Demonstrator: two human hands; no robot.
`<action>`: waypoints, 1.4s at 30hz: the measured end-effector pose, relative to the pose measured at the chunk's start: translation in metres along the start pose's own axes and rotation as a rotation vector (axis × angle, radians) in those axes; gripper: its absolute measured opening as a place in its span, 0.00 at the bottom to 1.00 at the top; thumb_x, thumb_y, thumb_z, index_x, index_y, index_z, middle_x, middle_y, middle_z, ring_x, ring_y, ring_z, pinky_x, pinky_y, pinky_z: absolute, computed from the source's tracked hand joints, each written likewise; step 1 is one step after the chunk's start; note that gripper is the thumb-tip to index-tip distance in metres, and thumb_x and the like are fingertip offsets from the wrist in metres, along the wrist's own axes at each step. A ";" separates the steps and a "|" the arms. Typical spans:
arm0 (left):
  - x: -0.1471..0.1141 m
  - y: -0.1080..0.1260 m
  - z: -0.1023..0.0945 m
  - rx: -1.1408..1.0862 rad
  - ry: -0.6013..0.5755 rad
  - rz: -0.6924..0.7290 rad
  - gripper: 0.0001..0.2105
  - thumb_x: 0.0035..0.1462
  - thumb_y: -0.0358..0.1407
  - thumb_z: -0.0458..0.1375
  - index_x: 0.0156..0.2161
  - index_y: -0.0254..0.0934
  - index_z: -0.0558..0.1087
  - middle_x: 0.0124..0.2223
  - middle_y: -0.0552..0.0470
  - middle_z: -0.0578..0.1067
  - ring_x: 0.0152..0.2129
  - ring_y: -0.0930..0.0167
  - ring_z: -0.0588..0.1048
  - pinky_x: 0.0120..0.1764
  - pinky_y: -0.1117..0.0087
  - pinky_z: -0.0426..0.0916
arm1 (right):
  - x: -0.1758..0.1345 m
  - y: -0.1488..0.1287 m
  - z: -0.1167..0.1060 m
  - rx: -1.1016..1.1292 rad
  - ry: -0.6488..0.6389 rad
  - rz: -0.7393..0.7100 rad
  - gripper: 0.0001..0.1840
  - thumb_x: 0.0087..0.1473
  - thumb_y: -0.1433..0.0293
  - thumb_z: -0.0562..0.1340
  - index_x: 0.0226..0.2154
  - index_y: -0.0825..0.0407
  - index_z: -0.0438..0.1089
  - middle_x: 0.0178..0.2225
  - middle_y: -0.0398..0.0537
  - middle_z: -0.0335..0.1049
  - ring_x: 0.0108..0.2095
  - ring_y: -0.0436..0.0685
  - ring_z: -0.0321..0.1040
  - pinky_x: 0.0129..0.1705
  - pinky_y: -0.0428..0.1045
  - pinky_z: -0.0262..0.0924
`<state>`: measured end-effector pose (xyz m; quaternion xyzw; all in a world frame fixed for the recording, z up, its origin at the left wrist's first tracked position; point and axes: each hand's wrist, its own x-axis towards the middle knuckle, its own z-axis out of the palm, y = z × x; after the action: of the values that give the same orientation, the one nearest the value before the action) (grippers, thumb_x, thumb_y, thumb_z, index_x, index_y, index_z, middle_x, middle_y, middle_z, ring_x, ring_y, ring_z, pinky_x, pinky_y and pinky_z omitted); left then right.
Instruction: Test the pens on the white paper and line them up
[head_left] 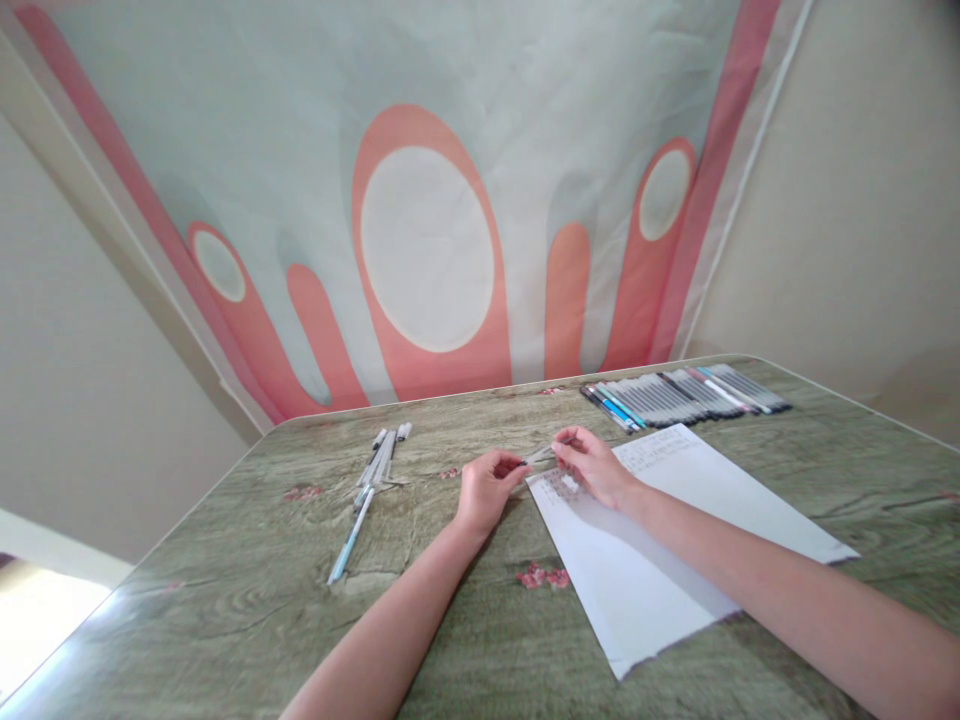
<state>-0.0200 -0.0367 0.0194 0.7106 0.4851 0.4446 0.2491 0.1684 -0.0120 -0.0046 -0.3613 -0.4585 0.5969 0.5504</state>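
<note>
Between my two hands is a slim, pale pen [540,455], held just above the top left corner of a sheet of paper [675,540]. My left hand [486,487] pinches its dark end. At the other end, the fingertips of my right hand [592,465] close on the pen. Small rows of writing show near the sheet's upper edge, partly covered by my right hand. Whether the pen has a cap on cannot be made out.
A long row of pens [675,397], mostly grey with a few blue and pink ones, lies at the back right. Left of my hands is a loose pile of pens [382,460], with a light blue pen [351,540] nearer me. Behind the wood-patterned table [247,600] hangs a printed backdrop [315,120].
</note>
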 end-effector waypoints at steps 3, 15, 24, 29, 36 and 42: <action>0.000 -0.002 0.000 -0.029 -0.015 -0.011 0.12 0.47 0.43 0.58 0.30 0.35 0.73 0.25 0.53 0.75 0.21 0.74 0.72 0.26 0.75 0.66 | 0.000 0.000 0.000 -0.028 -0.006 -0.016 0.16 0.42 0.63 0.65 0.33 0.51 0.63 0.25 0.37 0.62 0.24 0.45 0.59 0.28 0.44 0.55; 0.004 -0.007 -0.001 -0.072 -0.052 -0.057 0.14 0.50 0.46 0.54 0.30 0.35 0.72 0.22 0.53 0.74 0.19 0.73 0.72 0.26 0.74 0.65 | -0.006 -0.008 0.003 -0.332 -0.039 -0.161 0.15 0.47 0.58 0.59 0.32 0.52 0.64 0.17 0.36 0.58 0.18 0.46 0.55 0.20 0.43 0.51; 0.004 -0.007 0.000 -0.082 -0.098 -0.072 0.16 0.54 0.47 0.49 0.27 0.35 0.67 0.22 0.56 0.70 0.17 0.75 0.70 0.24 0.75 0.63 | -0.009 -0.010 0.004 -0.416 -0.041 -0.153 0.18 0.48 0.54 0.57 0.31 0.52 0.62 0.16 0.36 0.59 0.13 0.45 0.54 0.15 0.42 0.51; 0.002 -0.003 0.003 -0.195 -0.168 -0.146 0.17 0.56 0.48 0.45 0.28 0.37 0.62 0.21 0.57 0.67 0.15 0.75 0.69 0.20 0.75 0.62 | -0.013 -0.011 0.005 -0.468 -0.024 -0.178 0.17 0.49 0.54 0.56 0.31 0.51 0.62 0.16 0.36 0.60 0.13 0.45 0.53 0.14 0.42 0.50; 0.000 0.000 0.003 -0.250 -0.221 -0.149 0.18 0.58 0.49 0.40 0.27 0.37 0.60 0.20 0.58 0.66 0.15 0.76 0.68 0.20 0.75 0.62 | -0.021 -0.017 0.008 -0.569 -0.038 -0.295 0.13 0.53 0.58 0.54 0.33 0.51 0.62 0.19 0.39 0.62 0.15 0.46 0.56 0.17 0.43 0.51; 0.003 0.000 0.004 -0.342 -0.159 -0.210 0.18 0.57 0.50 0.41 0.28 0.38 0.58 0.21 0.58 0.65 0.15 0.75 0.68 0.19 0.74 0.62 | -0.021 -0.015 0.010 -0.669 -0.079 -0.398 0.13 0.53 0.61 0.55 0.39 0.51 0.61 0.26 0.44 0.68 0.25 0.51 0.66 0.27 0.45 0.59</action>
<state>-0.0158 -0.0334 0.0188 0.6364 0.4527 0.4345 0.4486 0.1665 -0.0352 0.0110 -0.4018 -0.7096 0.3094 0.4892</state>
